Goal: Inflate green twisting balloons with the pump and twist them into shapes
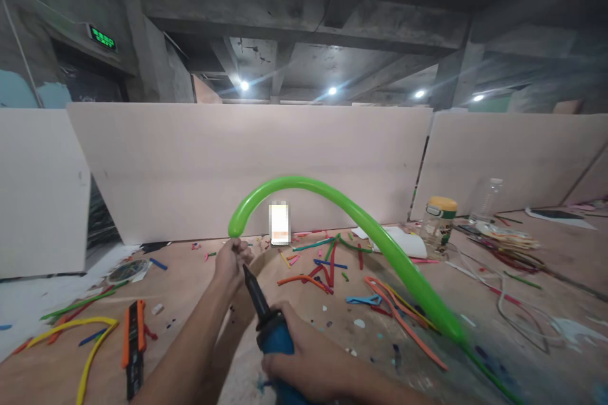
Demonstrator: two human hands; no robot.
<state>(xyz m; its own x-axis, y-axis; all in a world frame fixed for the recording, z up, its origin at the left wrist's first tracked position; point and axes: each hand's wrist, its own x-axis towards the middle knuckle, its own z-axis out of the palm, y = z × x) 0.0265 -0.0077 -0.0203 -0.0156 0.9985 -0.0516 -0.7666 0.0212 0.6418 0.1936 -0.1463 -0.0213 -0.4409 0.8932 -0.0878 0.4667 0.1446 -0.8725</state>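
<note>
I find passage beneath the arched, glossy green balloon; its right limb crosses the way to the yellow-lidded clear bottle. An upright, flat pale board bars forward travel.

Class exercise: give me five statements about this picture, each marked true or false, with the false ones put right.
1. The left hand holds one end of the green balloon. True.
2. The balloon runs in a straight line. False: it curves up and over in an arch.
3. The right hand grips a blue pump. True.
4. The pump's black nozzle points away from the left hand. False: it points toward that hand.
5. The orange-and-black tool lies to the right of both hands. False: it lies on the table to their left.
</note>
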